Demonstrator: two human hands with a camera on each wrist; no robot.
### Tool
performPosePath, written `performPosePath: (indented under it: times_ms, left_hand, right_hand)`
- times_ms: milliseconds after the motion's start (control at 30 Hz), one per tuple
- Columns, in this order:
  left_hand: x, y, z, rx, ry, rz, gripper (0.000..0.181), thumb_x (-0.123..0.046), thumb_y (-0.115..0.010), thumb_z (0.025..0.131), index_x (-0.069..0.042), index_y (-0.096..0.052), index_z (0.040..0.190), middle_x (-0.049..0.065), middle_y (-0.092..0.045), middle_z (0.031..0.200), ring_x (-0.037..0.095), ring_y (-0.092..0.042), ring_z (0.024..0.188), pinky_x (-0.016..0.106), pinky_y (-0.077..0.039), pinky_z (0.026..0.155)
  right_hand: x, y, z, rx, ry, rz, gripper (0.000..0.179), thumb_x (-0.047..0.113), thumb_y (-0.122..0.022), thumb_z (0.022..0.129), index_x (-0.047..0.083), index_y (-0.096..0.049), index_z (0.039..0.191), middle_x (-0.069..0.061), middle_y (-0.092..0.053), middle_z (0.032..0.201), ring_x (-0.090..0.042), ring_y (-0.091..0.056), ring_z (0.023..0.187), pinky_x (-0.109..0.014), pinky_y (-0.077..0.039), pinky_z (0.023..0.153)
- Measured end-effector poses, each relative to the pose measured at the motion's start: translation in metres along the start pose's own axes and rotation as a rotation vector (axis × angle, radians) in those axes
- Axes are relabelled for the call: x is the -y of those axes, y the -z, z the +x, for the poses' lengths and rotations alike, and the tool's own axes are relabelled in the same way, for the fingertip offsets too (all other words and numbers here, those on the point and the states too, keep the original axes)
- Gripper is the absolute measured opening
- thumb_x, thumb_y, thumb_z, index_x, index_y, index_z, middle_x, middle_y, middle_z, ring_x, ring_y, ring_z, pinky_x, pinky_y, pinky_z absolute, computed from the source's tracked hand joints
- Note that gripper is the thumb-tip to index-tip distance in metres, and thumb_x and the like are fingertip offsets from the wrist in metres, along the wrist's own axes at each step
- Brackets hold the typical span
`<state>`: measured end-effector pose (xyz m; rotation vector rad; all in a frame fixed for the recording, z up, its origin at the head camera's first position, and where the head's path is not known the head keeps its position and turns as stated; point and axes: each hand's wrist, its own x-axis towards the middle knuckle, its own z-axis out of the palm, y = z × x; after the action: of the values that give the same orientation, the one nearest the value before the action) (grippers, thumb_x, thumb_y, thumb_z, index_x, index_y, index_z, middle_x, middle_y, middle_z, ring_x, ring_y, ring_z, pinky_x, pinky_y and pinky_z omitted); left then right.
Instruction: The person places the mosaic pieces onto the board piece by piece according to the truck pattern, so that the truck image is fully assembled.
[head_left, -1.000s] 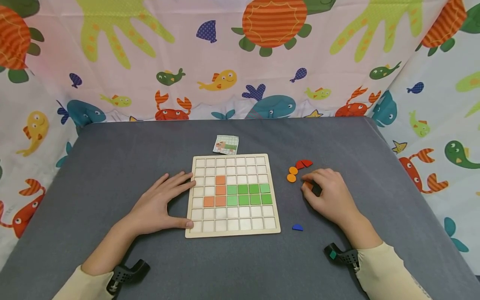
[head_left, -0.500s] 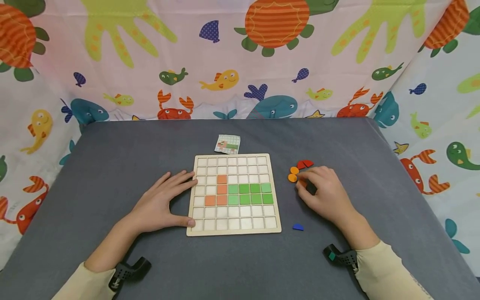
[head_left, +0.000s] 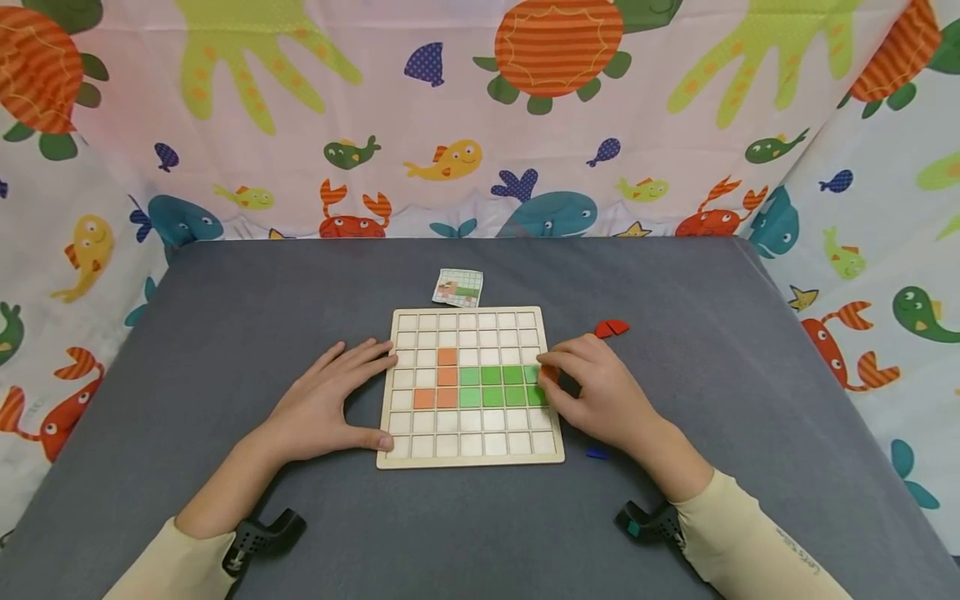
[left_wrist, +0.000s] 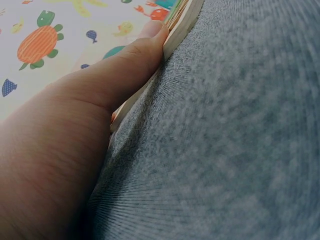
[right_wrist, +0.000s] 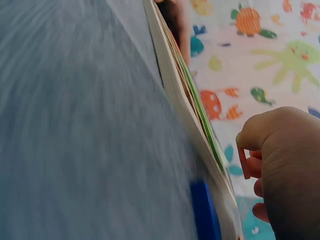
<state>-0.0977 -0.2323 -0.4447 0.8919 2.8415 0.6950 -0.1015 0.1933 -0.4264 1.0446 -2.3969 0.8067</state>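
A wooden grid board (head_left: 442,435) lies flat on the grey tabletop, with several orange and green square tiles (head_left: 491,375) set in its cells. My left hand (head_left: 318,410) rests at the board's left side, fingers spread, the thumb on the lower-left rim and the fingertips on the upper part. Over the right edge, my right hand (head_left: 603,396) pinches a thin orange tile (right_wrist: 243,162) between thumb and fingers. It hovers close to the green row's end and covers part of it.
A small picture card (head_left: 458,287) lies just behind the board. Two red pieces (head_left: 612,328) lie beyond the right hand. A blue half-round piece (head_left: 597,453) sits below it, partly covered. A patterned cloth (head_left: 442,83) hangs behind the table.
My right hand has moved left with the orange tile, from beside the loose pieces to the board's right edge. It now hides the round orange pieces. The left hand stays at the board.
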Motion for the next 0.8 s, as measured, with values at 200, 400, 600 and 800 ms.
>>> performPosePath:
  times_ms: [200, 400, 600, 800]
  left_hand:
    - [0.001, -0.003, 0.000, -0.003, -0.007, -0.007, 0.122, -0.088, -0.079, 0.074, -0.026, -0.040, 0.172, -0.004, -0.030, 0.179, 0.025, -0.021, 0.167, 0.050, -0.006, 0.136]
    - [0.000, -0.001, 0.000, -0.008, 0.000, -0.010, 0.122, -0.088, -0.080, 0.073, -0.027, -0.040, 0.171, -0.004, -0.031, 0.178, 0.024, -0.021, 0.167, 0.050, -0.006, 0.136]
    - [0.000, 0.001, 0.001, -0.002, 0.001, -0.009, 0.122, -0.088, -0.080, 0.073, -0.026, -0.040, 0.171, -0.004, -0.030, 0.178, 0.024, -0.021, 0.167, 0.050, -0.006, 0.136]
    - [-0.001, 0.002, 0.000, -0.004, 0.000, -0.009, 0.123, -0.087, -0.081, 0.073, -0.026, -0.041, 0.171, -0.005, -0.031, 0.178, 0.024, -0.021, 0.167, 0.049, -0.006, 0.136]
  right_hand:
    - [0.015, -0.016, 0.013, 0.042, 0.031, 0.024, 0.019, 0.009, -0.083, 0.093, 0.004, -0.082, 0.112, -0.003, -0.076, 0.106, -0.023, -0.064, 0.097, -0.041, -0.054, 0.084]
    - [0.033, -0.035, 0.031, 0.076, 0.073, 0.047, 0.017, 0.013, -0.084, 0.095, 0.006, -0.083, 0.111, -0.001, -0.076, 0.104, -0.022, -0.066, 0.098, -0.042, -0.055, 0.087]
    - [0.047, -0.053, 0.044, 0.095, 0.124, 0.053, 0.014, 0.014, -0.083, 0.096, 0.008, -0.083, 0.109, 0.000, -0.074, 0.103, -0.020, -0.065, 0.096, -0.039, -0.055, 0.086]
    - [0.061, -0.065, 0.055, 0.139, 0.136, 0.056, 0.016, 0.017, -0.080, 0.099, 0.008, -0.083, 0.112, 0.000, -0.076, 0.108, -0.020, -0.066, 0.098, -0.038, -0.055, 0.089]
